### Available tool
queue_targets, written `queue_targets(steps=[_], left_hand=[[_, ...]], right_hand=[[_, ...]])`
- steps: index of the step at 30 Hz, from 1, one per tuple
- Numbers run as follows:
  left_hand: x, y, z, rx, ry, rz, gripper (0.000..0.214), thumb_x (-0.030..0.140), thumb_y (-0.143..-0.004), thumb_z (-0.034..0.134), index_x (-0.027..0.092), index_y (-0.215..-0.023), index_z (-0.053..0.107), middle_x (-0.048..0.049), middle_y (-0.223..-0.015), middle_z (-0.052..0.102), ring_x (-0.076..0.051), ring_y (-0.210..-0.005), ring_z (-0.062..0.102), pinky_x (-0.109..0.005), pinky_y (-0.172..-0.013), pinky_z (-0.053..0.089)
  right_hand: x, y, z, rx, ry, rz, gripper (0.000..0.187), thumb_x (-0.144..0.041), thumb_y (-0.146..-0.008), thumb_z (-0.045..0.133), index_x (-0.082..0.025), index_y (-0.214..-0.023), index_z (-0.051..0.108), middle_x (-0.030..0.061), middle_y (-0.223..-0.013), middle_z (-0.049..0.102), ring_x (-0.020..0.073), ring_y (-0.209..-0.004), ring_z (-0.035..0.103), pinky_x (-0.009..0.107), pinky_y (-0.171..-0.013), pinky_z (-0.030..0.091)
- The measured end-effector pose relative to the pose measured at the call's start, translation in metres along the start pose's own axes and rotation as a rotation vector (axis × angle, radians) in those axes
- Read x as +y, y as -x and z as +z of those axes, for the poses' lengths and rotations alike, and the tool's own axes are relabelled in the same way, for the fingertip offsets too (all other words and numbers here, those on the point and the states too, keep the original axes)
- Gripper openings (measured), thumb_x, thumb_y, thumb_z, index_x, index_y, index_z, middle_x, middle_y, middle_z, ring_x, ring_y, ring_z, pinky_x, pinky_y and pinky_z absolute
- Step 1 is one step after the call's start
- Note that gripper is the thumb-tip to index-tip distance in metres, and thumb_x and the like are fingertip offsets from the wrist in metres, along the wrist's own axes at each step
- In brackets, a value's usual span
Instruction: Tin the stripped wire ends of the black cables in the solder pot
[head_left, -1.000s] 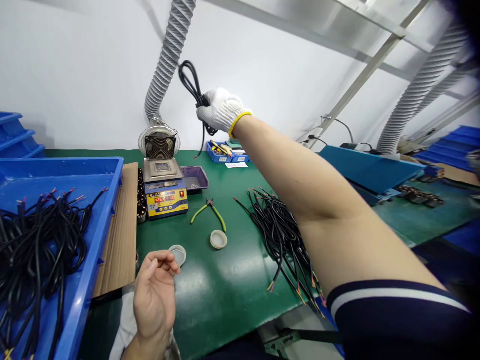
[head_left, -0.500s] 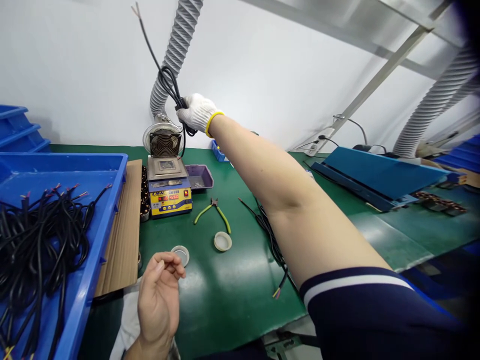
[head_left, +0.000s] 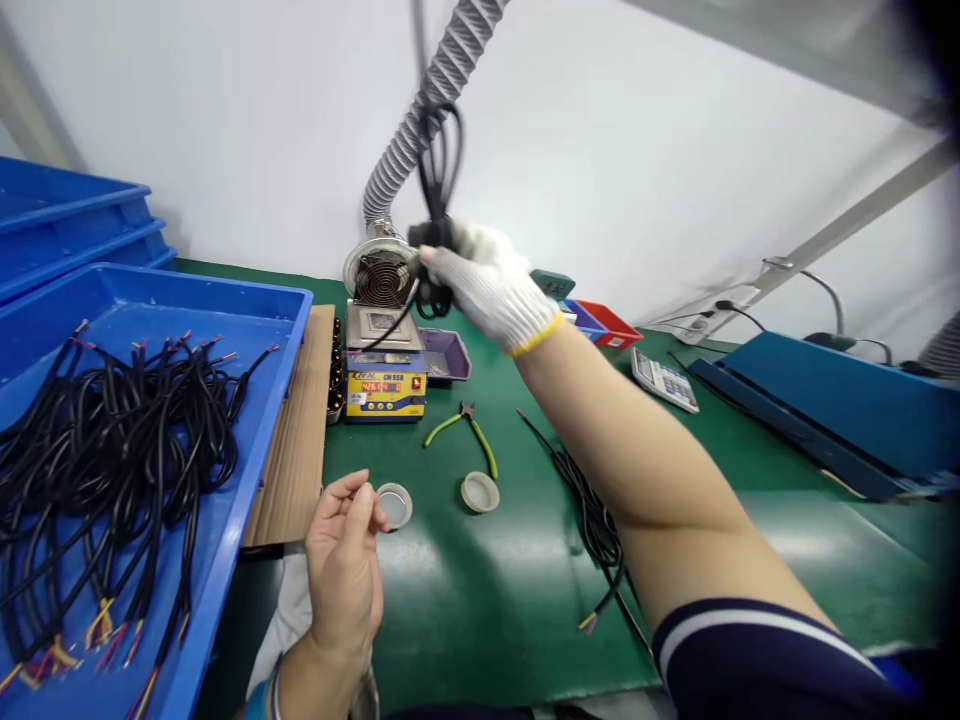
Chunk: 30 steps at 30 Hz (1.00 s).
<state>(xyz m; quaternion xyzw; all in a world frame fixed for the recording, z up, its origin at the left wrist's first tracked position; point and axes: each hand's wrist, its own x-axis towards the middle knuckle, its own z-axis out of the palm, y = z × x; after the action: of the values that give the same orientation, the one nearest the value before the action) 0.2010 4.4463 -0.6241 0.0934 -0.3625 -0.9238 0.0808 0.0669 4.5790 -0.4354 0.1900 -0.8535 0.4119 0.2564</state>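
Note:
My right hand (head_left: 487, 275), in a white knit glove with a yellow cuff, is closed around a coiled black cable (head_left: 439, 190). The coil is held up in front of the wall, one end rising out of the picture. Its other, thin end hangs down to the left over the solder pot (head_left: 386, 385), a blue and yellow unit with a red display. Low over the bench is my bare left hand (head_left: 346, 570), fingers curled and thumb against them, with nothing visible in it. Beside its fingertips stands a small round cup (head_left: 394, 506); a second cup (head_left: 480, 492) is to the right.
Many black cables (head_left: 142, 450) lie in a blue tray (head_left: 255, 285) at left. Cutting pliers (head_left: 466, 412) with green handles, another cable coil (head_left: 596, 525), a purple bin (head_left: 448, 352) and a calculator (head_left: 664, 380) lie on the green bench. A grey duct (head_left: 420, 130) rises behind.
The view has swung left. My right hand has turned the cable coil more upright, and its thin end now slants down-left over the solder pot. My left thumb has closed against the fingers.

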Motion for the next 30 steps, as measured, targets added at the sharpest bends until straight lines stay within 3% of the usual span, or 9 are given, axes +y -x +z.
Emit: queue_targets(steps=[2,5,8,12,17,30], left_hand=[[0.001,-0.002,-0.001,0.021,0.012,0.033,0.032,0.032,-0.060,0.081,0.016,-0.084,0.067,0.0037,-0.057,0.054,-0.008,-0.053,0.048,-0.019,-0.053,0.042],[0.001,-0.004,-0.002,0.032,0.016,0.060,0.033,0.031,-0.058,0.082,0.016,-0.084,0.068,0.0046,-0.054,0.053,-0.007,-0.051,0.047,-0.018,-0.051,0.041],[0.000,-0.003,-0.001,0.022,-0.004,0.056,0.033,0.030,-0.056,0.083,0.015,-0.082,0.068,0.0042,-0.054,0.054,-0.007,-0.050,0.047,-0.018,-0.050,0.041],[-0.004,0.000,0.002,-0.028,-0.047,0.038,0.030,0.029,-0.056,0.083,0.014,-0.076,0.068,0.0033,-0.055,0.056,-0.006,-0.049,0.048,-0.018,-0.050,0.040],[-0.007,0.003,0.005,-0.028,-0.086,0.054,0.029,0.029,-0.053,0.083,0.014,-0.070,0.066,0.0036,-0.053,0.054,-0.007,-0.048,0.046,-0.019,-0.047,0.039],[-0.006,0.002,0.008,0.008,-0.111,0.043,0.032,0.030,-0.050,0.085,0.012,-0.069,0.066,0.0011,-0.061,0.060,-0.006,-0.047,0.046,-0.019,-0.045,0.039]], right_hand=[[0.009,0.044,0.004,0.051,-0.392,0.058,0.029,-0.036,-0.081,0.054,-0.018,-0.103,0.058,-0.0015,-0.075,0.061,0.0075,-0.054,0.050,0.022,-0.052,0.042],[0.022,0.109,0.010,0.269,-0.749,0.236,0.034,-0.037,-0.072,0.066,-0.020,-0.101,0.058,-0.0046,-0.070,0.058,0.0055,-0.051,0.048,0.019,-0.048,0.040],[0.028,0.160,0.015,0.465,-0.935,0.397,0.038,-0.036,-0.065,0.074,-0.021,-0.096,0.058,-0.0045,-0.072,0.061,0.0050,-0.054,0.051,0.018,-0.049,0.042],[0.028,0.202,0.022,0.586,-1.033,0.499,0.039,-0.038,-0.066,0.074,-0.024,-0.098,0.058,-0.0032,-0.077,0.063,0.0082,-0.059,0.057,0.020,-0.048,0.042],[0.029,0.225,0.029,0.661,-1.066,0.478,0.033,-0.034,-0.071,0.070,-0.027,-0.101,0.057,-0.0034,-0.080,0.063,0.0073,-0.059,0.057,0.024,-0.055,0.047],[0.030,0.238,0.031,0.628,-1.103,0.466,0.035,-0.037,-0.071,0.073,-0.026,-0.099,0.058,-0.0031,-0.078,0.061,0.0118,-0.063,0.061,0.031,-0.064,0.050]])
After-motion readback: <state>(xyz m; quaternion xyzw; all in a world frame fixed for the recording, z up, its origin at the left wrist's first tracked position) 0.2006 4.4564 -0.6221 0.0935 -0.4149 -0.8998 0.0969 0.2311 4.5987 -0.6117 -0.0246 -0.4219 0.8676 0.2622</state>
